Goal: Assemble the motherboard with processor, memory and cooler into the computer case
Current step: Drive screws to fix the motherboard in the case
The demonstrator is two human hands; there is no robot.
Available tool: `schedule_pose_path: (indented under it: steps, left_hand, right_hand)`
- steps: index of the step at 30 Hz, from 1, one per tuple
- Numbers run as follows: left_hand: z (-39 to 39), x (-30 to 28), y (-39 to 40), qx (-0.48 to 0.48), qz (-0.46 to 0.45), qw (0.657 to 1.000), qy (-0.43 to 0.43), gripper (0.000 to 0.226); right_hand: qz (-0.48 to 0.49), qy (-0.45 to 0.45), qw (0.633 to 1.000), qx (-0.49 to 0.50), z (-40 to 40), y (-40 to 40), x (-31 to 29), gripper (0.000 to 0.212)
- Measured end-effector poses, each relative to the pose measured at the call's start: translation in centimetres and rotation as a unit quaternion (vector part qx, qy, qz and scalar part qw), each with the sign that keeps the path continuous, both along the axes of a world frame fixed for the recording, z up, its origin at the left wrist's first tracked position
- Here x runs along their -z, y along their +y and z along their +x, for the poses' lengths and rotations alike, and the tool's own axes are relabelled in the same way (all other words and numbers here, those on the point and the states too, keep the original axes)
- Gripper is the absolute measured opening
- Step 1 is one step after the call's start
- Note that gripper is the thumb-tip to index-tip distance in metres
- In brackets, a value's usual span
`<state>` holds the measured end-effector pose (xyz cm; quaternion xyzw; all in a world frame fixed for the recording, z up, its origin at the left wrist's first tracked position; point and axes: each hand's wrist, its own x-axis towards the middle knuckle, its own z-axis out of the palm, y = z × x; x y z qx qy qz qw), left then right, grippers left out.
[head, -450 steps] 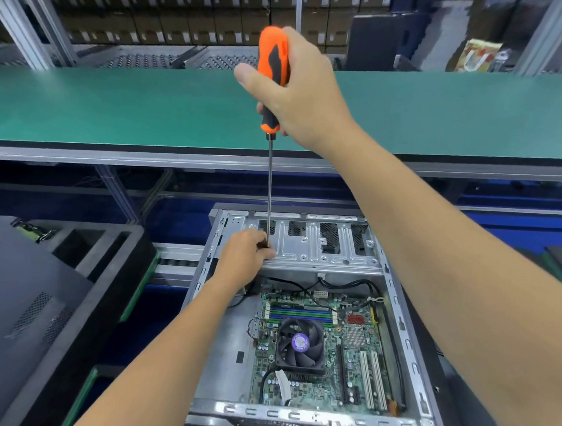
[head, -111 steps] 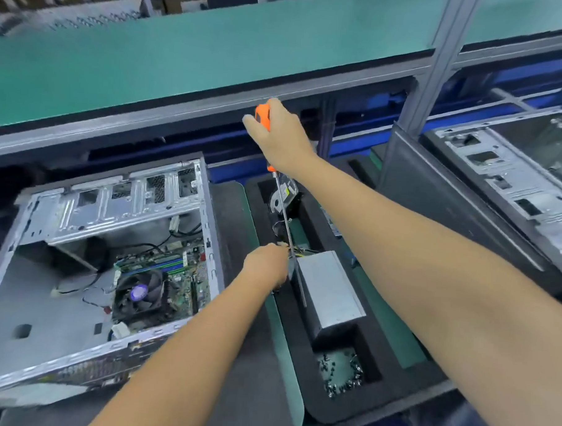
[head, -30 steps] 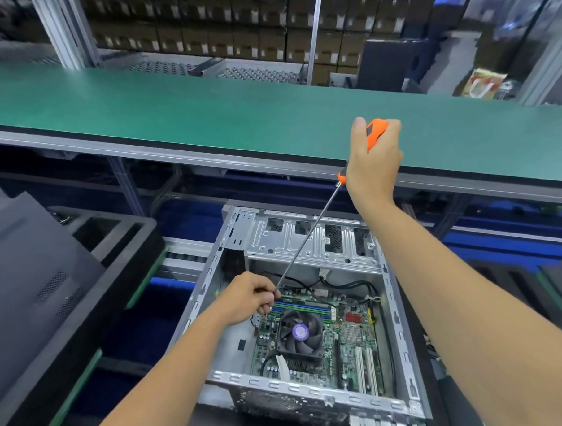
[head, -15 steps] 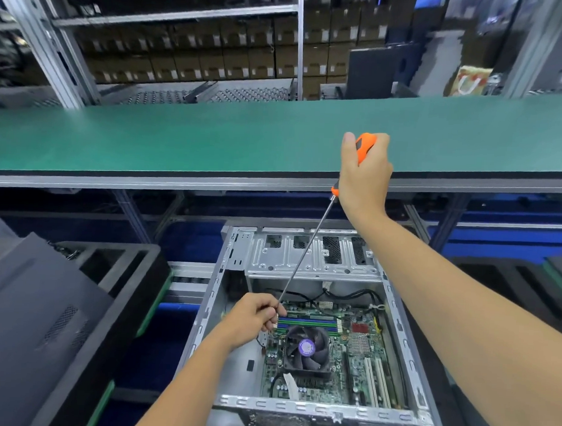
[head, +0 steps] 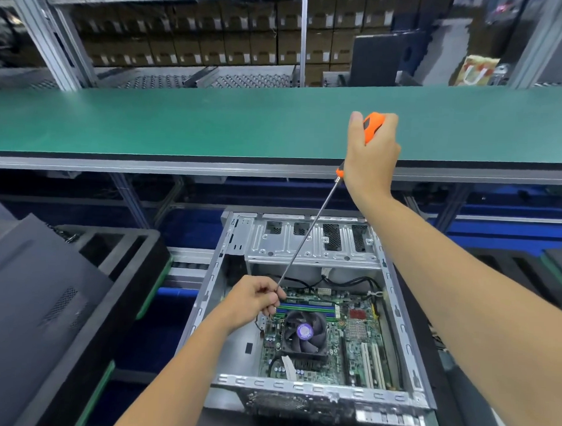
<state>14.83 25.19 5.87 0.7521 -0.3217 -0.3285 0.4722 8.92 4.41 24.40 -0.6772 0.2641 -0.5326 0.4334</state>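
From the head camera: one open computer case (head: 395,301) lies on its side in the middle of the scene, and inside it sits one motherboard (head: 354,348), on the case floor toward the right and near side. On the board there is one cooler (head: 305,334) with a purple hub, and just beyond it a row of memory slots (head: 307,309), blue and green; how many sticks are seated is hard to tell at this sharpness. Two white expansion slots (head: 371,365) run side by side right of the cooler. One screwdriver (head: 304,243) with an orange handle slants from upper right down to lower left, its long steel shaft crossing over the case's far drive bay plate (head: 313,243).

The right hand (head: 370,155) is wrapped round the orange handle, fingers curled tight, held high before the green bench top (head: 180,121). The left hand (head: 253,300) pinches the lower end of the shaft between thumb and curled fingers, at the far left corner of the motherboard; the tip itself is hidden behind the fingers.

One dark side panel (head: 28,298) leans at the left, beside one black foam tray (head: 123,254)
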Motion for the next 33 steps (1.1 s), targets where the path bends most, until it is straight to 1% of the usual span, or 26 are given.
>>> schedule_pose_path:
  steps: [3, 7, 9, 13, 16, 20, 23, 27, 30, 33]
  left_hand:
    - [0.0, 0.1, 0.0, 0.004, -0.002, 1.000, -0.023, 0.022]
    - [0.0, 0.6, -0.1, -0.020, 0.044, 0.988, -0.147, 0.026]
    - [-0.1, 0.4, -0.3, -0.033, 0.055, 0.980, -0.191, 0.024]
    - [-0.2, -0.1, -0.6, -0.072, 0.044, 0.973, -0.216, 0.012]
    - [-0.1, -0.3, -0.6, -0.083, 0.054, 0.962, -0.254, 0.015]
    - [0.0, -0.3, -0.6, -0.061, 0.082, 0.956, -0.276, 0.015]
    - [0.1, -0.2, -0.7, -0.038, 0.098, 0.958, -0.268, 0.015]
    - [0.2, 0.3, -0.9, -0.042, 0.112, 0.957, -0.265, 0.012]
    - [0.2, 0.5, -1.0, -0.044, 0.125, 0.959, -0.250, 0.015]
    - [0.3, 1.0, -1.3, -0.033, 0.157, 0.952, -0.261, 0.015]
  right_hand:
    - [-0.007, 0.014, 1.000, -0.009, 0.2, 0.3, -0.1, 0.029]
    - [-0.045, 0.026, 0.998, -0.040, 0.7, 1.1, -0.3, 0.029]
    - [-0.052, 0.022, 0.997, -0.060, 0.9, 1.5, -0.7, 0.030]
    - [-0.075, -0.004, 0.994, -0.079, 1.3, 2.3, -1.8, 0.029]
    - [-0.092, -0.004, 0.992, -0.081, 1.7, 2.7, -2.1, 0.029]
    - [-0.104, 0.004, 0.990, -0.099, 2.0, 3.1, -1.9, 0.029]
    - [-0.113, 0.021, 0.987, -0.116, 2.0, 3.6, -1.5, 0.031]
    - [-0.120, 0.036, 0.979, -0.160, 2.0, 4.3, -1.3, 0.030]
    - [-0.144, 0.070, 0.970, -0.181, 2.3, 4.5, -1.1, 0.029]
    - [-0.160, 0.101, 0.960, -0.209, 2.5, 4.8, -0.9, 0.030]
